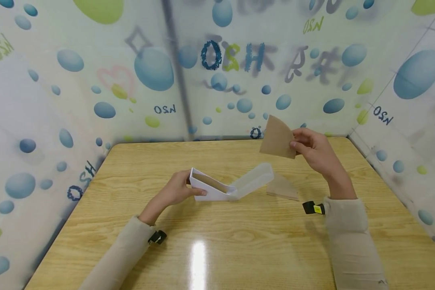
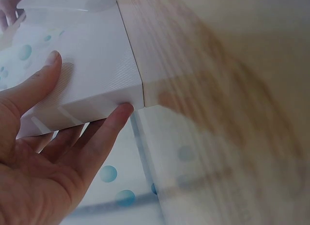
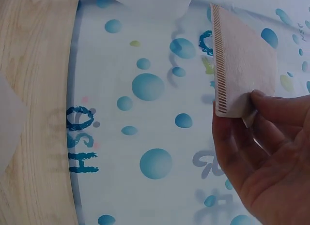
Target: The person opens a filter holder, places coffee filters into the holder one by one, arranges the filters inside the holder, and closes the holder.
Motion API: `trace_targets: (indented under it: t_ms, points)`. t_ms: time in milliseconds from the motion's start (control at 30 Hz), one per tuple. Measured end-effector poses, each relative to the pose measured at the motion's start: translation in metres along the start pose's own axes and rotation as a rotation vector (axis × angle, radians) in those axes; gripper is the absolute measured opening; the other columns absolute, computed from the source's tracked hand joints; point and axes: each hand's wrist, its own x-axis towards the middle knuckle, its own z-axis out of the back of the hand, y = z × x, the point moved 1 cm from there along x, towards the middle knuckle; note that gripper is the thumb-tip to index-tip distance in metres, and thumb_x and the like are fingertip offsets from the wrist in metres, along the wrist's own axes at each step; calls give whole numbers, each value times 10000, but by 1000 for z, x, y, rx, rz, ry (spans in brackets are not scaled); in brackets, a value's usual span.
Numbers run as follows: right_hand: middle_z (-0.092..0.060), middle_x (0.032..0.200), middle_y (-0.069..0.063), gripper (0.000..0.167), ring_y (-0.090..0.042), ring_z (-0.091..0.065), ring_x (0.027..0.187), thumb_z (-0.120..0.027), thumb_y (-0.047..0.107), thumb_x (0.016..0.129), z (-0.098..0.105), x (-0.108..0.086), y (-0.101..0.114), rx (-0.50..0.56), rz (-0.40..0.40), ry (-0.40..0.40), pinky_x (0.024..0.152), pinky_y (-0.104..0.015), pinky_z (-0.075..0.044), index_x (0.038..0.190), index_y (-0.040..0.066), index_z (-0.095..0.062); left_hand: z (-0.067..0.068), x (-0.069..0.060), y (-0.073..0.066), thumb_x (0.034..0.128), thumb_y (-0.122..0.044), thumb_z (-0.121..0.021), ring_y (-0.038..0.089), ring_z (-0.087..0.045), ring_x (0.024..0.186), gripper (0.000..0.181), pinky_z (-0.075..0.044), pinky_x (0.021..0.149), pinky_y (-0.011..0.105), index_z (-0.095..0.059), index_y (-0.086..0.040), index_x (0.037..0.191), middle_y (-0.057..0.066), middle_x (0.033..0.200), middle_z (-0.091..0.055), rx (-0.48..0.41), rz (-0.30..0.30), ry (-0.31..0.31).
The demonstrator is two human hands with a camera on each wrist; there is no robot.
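Observation:
A white box [image 1: 212,195] with its lid [image 1: 255,180] swung open to the right stands on the table, brown paper visible inside. My left hand [image 1: 177,187] grips its left end, thumb on the near side; the left wrist view has this hand [image 2: 63,162] around the white box [image 2: 92,51]. Raised above the table, my right hand [image 1: 317,153] pinches a brown paper piece [image 1: 278,138] between thumb and fingers. Close up, the right hand [image 3: 271,142] holds that paper [image 3: 244,65], which has a striped crimped edge. More brown paper [image 1: 282,187] lies behind the lid's right end.
The wooden table [image 1: 239,241] reaches back to a wall covering [image 1: 217,100] with blue and green spots. Similar coverings stand at the left and right sides. Black straps [image 1: 157,237] are at both wrists, by the beige sleeves.

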Motion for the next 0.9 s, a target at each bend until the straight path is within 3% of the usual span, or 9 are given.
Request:
trace_targets:
  t_ms: [500,633,900]
  points:
    - [-701,915,235,222,12,-699,807,-616,33,1029,-6,0,10,35,53,-11,756,-178,-575,1221,-73,-643,1,0,-5,853,-239,-871,204,-697,936,375,-524,764,331,-698,-90,1150,94,1065,-748,1,11,6]
    - [-731,931,147,196,11,-706,797,-626,16,1018,-9,0,13,22,84,-21,747,-166,-571,1190,-69,-664,2,1,-6,854,-237,-870,201,-696,928,376,-520,759,329,-698,-86,1152,97,1061,-749,4,3,5]
    - [-729,1066,-276,181,32,-691,806,-626,23,1020,-16,-2,19,-15,84,-25,748,-155,-562,1174,-57,-679,1,-1,-2,854,-245,-870,202,-703,936,372,-528,760,329,-701,-86,1145,96,1063,-748,-7,5,7]
